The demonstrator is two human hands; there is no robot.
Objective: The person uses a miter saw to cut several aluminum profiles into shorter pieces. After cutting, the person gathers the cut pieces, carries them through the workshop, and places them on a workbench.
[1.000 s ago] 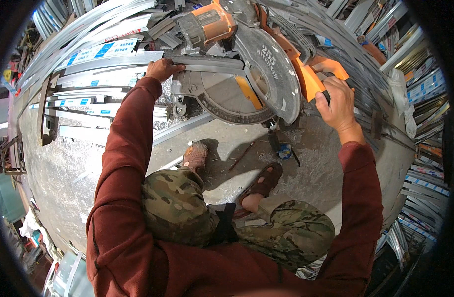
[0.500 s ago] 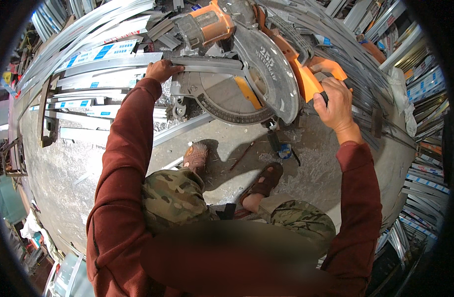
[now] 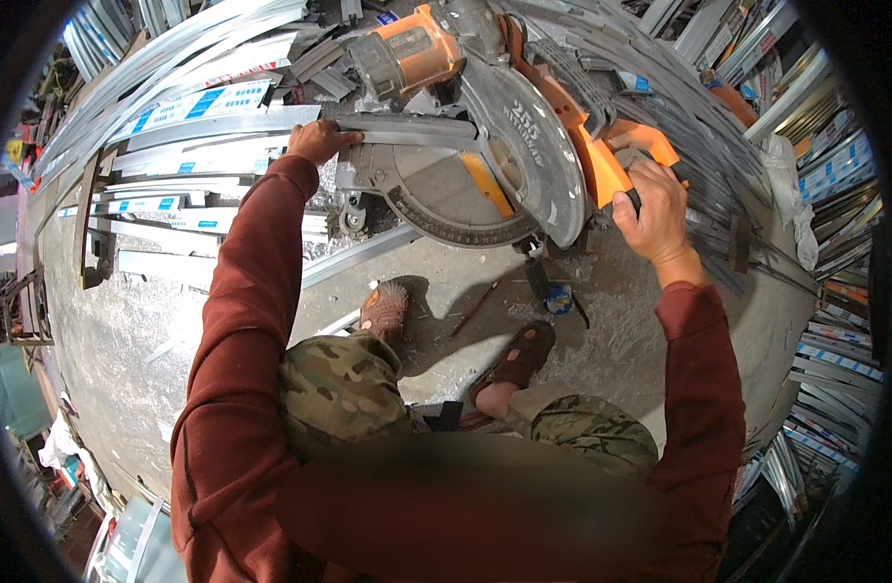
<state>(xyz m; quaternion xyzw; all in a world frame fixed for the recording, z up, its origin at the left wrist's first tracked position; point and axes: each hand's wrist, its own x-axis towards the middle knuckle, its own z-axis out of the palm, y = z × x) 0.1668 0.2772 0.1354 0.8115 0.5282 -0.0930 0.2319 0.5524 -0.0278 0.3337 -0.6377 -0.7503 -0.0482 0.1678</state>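
Note:
A mitre saw (image 3: 436, 185) with a round scale plate and a large grey blade guard (image 3: 524, 136) stands on the floor in front of me. My right hand (image 3: 657, 214) is closed around its orange handle (image 3: 601, 165), thumb at the near end. On the left, my left hand (image 3: 317, 142) grips a long silver metal profile (image 3: 237, 124) beside the saw's fence, fingers curled over it. The guard hides the blade and where the profile meets it. An orange and grey motor (image 3: 407, 53) sticks out behind the guard.
Several silver profiles with blue and white wrapping (image 3: 193, 155) lie left of the saw. Long strips (image 3: 193, 39) spread behind it, and stacked profiles (image 3: 840, 175) line the right side. My shoes (image 3: 517, 358) are on the concrete floor, near a tape roll (image 3: 560, 298).
The saw's guard and handle have shifted slightly left and towards me, my right hand moving with them. My left hand has stayed nearly in place.

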